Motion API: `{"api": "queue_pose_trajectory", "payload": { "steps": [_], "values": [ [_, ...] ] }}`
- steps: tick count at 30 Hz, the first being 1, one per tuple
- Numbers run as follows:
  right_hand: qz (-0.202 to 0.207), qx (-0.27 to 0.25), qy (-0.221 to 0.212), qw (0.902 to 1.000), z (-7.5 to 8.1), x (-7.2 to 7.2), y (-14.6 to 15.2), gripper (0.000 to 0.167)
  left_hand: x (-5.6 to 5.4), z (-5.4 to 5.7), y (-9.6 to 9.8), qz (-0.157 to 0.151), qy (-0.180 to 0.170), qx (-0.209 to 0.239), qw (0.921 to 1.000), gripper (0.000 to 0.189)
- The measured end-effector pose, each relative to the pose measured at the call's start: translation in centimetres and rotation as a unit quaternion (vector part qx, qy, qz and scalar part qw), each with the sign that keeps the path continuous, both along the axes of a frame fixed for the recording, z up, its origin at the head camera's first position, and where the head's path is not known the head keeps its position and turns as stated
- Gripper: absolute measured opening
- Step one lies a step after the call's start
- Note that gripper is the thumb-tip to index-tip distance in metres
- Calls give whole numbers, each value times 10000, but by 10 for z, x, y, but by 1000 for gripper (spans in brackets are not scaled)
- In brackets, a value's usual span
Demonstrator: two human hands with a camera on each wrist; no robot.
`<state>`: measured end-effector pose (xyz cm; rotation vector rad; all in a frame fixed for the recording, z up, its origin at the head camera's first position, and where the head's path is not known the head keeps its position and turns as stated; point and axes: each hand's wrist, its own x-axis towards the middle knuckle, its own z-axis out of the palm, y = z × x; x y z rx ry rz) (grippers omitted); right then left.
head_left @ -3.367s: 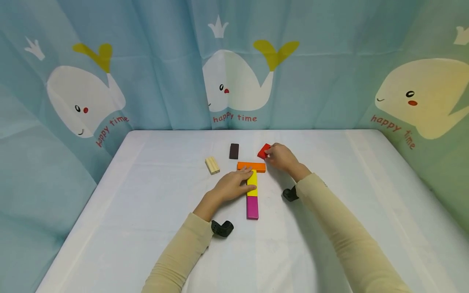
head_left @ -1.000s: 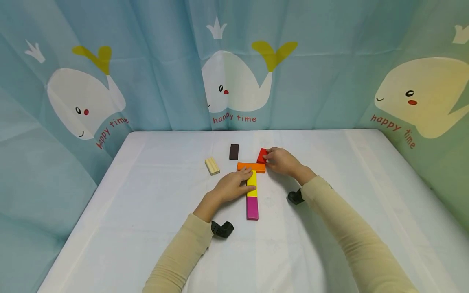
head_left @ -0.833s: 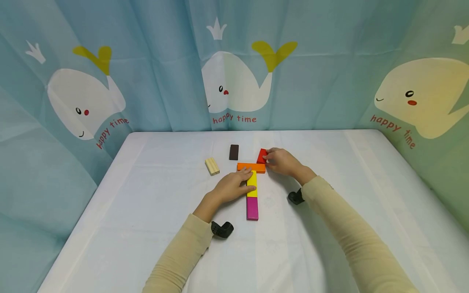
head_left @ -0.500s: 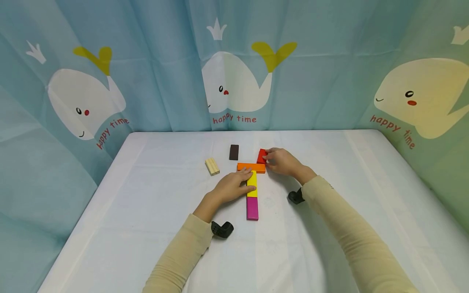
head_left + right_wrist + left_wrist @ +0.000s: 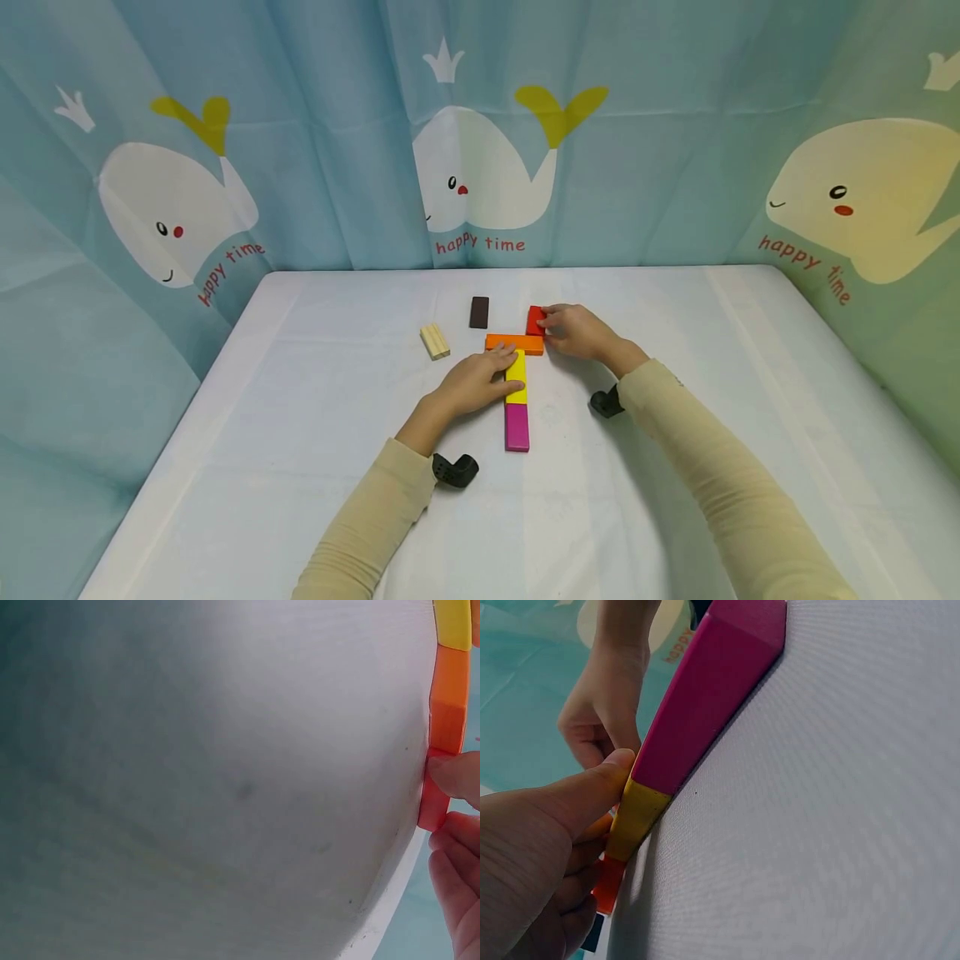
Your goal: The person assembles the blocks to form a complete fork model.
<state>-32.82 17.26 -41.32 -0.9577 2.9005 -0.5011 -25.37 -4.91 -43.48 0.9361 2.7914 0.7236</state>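
Note:
In the head view my right hand (image 5: 581, 331) pinches a small red block (image 5: 536, 320) between thumb and fingertips. The red block stands against the far side of an orange block (image 5: 531, 344), at its right end. My left hand (image 5: 472, 382) rests on a yellow block (image 5: 517, 392), thumb and fingers lying over it and reaching the orange block. Below the yellow block, end to end, lies a magenta block (image 5: 517, 427). The left wrist view shows the left thumb (image 5: 600, 784) on the yellow block. Part of the red block is hidden by the right fingers.
A dark brown block (image 5: 479, 312) and a pale wooden grooved block (image 5: 434, 342) lie farther back and left on the white-covered table (image 5: 300, 500). Behind the table hangs a blue whale-print curtain (image 5: 322, 167). A black wrist camera (image 5: 455, 471) sits at the left cuff.
My right hand has brought the red block nearer and turned it upright against the orange block; over the last half second it straightened slightly. My left hand and the other blocks stay put.

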Motion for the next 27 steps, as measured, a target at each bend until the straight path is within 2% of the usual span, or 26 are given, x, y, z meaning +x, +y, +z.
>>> {"api": "queue_pose_trajectory", "payload": {
  "steps": [16,23,27],
  "values": [
    [81,-8,-84,9999,-1,1,-2,33,0,-3,0,24,-18,56,10000,59],
    [21,-151,-73,9999,0,2,-2,31,1,-2,-1,29,-61,36,10000,60],
    [-24,-260,-84,9996,3,4,-2,30,0,-2,0,12,38,-56,10000,60]
  ]
}}
